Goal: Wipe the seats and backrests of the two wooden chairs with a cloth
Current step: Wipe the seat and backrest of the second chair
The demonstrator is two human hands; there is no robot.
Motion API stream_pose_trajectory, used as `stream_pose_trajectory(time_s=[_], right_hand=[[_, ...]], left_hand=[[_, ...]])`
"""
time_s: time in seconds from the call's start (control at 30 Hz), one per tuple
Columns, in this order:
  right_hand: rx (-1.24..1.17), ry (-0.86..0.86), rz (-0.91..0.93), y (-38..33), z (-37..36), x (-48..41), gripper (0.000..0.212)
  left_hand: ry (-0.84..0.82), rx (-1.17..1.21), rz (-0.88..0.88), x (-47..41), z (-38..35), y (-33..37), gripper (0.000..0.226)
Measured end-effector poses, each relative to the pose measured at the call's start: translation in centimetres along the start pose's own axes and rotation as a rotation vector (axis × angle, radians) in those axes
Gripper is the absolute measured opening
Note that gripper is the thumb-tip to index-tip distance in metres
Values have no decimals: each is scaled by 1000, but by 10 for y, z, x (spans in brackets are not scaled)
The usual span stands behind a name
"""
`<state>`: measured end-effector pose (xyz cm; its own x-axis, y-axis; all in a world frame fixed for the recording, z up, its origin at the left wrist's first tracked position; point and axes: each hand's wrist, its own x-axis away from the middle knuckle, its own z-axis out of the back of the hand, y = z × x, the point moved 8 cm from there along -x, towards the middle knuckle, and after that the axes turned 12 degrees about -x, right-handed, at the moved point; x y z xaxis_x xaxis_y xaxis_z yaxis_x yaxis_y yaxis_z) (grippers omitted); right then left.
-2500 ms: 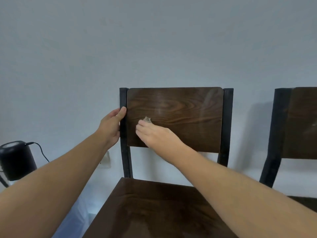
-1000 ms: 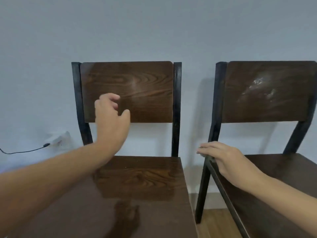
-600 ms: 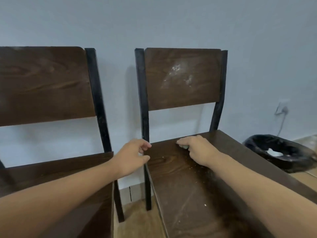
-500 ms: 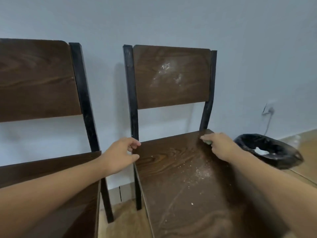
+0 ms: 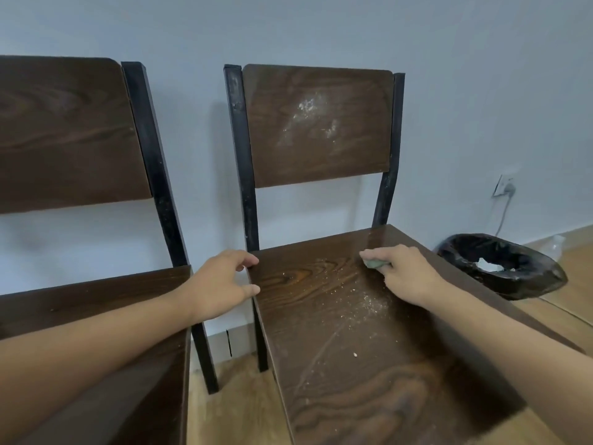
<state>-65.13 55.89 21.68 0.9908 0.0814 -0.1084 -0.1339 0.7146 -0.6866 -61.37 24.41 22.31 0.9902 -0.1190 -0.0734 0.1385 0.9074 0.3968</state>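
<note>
Two dark wooden chairs with black metal frames stand side by side against the wall. The right chair's seat (image 5: 337,332) carries pale crumbs and dust, and its backrest (image 5: 321,123) has a whitish smear. My right hand (image 5: 404,274) presses a small greenish cloth (image 5: 373,263) onto the back right part of that seat. My left hand (image 5: 224,284) grips the seat's back left corner beside the frame post. The left chair (image 5: 70,130) looks free of dust.
A black bin (image 5: 500,268) lined with a bag sits on the wooden floor right of the right chair. A wall socket with a plugged cable (image 5: 503,191) is above it. A narrow gap of floor (image 5: 231,396) separates the two chairs.
I turned from the left chair's backrest to the right chair. My left hand took hold of the seat's corner, and my right hand with the cloth slid across the back of the seat.
</note>
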Motion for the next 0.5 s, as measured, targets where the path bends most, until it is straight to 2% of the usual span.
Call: stream_pose_trajectory(time_s=[0.17,0.3,0.5], right_hand=[[51,-83,-64,-13,7,27,38],[143,15,-118,-10,29,29,37],[349,73,-145,-33,4,73,33]], left_hand=[[-3,-10,-30,22,0,8,53],[-47,-33,-75,40,-4,10,56],[-50,-27,-111,54,5,11,52]])
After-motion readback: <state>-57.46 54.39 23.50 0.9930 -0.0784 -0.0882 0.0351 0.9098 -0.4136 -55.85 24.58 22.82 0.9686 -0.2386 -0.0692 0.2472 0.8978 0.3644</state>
